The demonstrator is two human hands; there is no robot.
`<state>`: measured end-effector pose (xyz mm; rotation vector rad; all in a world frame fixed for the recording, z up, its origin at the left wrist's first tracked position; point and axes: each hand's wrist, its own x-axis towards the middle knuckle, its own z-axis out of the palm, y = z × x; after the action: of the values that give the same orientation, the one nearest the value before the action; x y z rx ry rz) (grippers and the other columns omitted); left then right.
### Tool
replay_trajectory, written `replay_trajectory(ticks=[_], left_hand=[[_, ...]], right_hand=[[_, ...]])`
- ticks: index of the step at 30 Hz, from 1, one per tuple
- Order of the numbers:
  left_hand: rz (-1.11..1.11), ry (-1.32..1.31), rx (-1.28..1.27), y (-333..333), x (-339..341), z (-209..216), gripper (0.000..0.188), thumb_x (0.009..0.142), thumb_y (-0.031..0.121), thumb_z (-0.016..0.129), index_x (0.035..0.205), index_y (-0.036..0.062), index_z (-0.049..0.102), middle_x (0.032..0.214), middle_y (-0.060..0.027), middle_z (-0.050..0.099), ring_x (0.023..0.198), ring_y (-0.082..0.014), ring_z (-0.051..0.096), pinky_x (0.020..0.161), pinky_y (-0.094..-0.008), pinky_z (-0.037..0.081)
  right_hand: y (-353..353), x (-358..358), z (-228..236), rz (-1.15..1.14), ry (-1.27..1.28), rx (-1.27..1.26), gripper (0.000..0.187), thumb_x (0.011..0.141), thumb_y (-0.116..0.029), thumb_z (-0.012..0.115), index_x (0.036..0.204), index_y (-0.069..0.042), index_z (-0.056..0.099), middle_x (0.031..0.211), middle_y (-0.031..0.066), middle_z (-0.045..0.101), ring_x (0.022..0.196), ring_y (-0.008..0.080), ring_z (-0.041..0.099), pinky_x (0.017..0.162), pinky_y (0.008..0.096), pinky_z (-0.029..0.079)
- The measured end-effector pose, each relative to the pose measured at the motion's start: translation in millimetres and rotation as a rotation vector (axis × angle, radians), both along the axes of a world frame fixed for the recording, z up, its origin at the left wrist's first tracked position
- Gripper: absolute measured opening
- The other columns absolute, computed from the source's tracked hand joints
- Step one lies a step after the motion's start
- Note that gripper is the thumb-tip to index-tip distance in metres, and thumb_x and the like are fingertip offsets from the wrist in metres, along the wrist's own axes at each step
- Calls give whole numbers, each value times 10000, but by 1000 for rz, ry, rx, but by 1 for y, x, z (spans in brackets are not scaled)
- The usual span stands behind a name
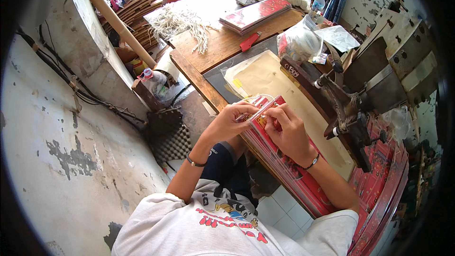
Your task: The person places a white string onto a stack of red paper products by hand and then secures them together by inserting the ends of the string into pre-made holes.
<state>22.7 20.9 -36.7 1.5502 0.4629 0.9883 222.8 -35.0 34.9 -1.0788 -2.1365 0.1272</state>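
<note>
A long stack of red printed sheets (305,185) lies along the table's near edge, its far end raised between my hands. My left hand (233,122) is closed round the left side of that end, thumb and fingers gripping it. On the opposite side my right hand (288,130) is curled, thumb and forefinger pinched together against the red top sheet. What sits between those fingertips is too small to make out. A thin white cord (265,96) loops up from the stack's end, just beyond my fingers.
A cream board (268,73) covers the tabletop beyond the stack, beside a metal machine with a lever (348,97). Farther off are a red-handled tool (250,41), red printed sheets (256,14), white strings (182,24) and a plastic bag (301,40). More red sheets (379,185) lie right.
</note>
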Motion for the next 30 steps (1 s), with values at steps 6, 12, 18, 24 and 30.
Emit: replay_trajectory(ticks=[6,12,18,24,30], left_hand=[[17,-3,-17,-2,-1,2,414,761,-109,619,1168,-51,673,1179,-94,641,1083,-144,579,981,-279,463],[26,27,31,-2,-1,0,401,784,-81,666,1184,-49,664,1188,-98,636,1101,-147,572,997,-290,457],[31,4,5,-3,1,0,389,787,-61,672,1175,-26,667,1148,-92,624,1105,-152,580,1000,-299,465],[16,-9,-16,-3,1,-2,385,788,-61,668,1171,-29,667,1144,-91,623,1084,-148,585,978,-299,479],[47,26,-4,-5,1,4,407,746,-98,606,1149,-70,660,1139,-68,642,1036,-118,579,934,-267,487]], right_hand=[[0,2,-2,3,-28,22,240,812,-22,695,1030,-36,595,888,115,585,806,307,613,744,412,528],[-2,1,1,7,-49,28,250,813,-25,697,1041,-40,596,894,112,583,820,307,616,756,413,530],[-2,2,0,1,-32,2,216,821,-29,700,1010,-40,598,878,115,590,784,309,620,722,415,533],[-2,0,1,-7,-23,-21,164,845,-41,694,979,-41,600,864,122,600,763,309,623,694,410,532],[-2,-1,-1,-74,-1,-19,111,861,-71,690,924,-28,610,836,130,616,757,313,635,690,410,535]])
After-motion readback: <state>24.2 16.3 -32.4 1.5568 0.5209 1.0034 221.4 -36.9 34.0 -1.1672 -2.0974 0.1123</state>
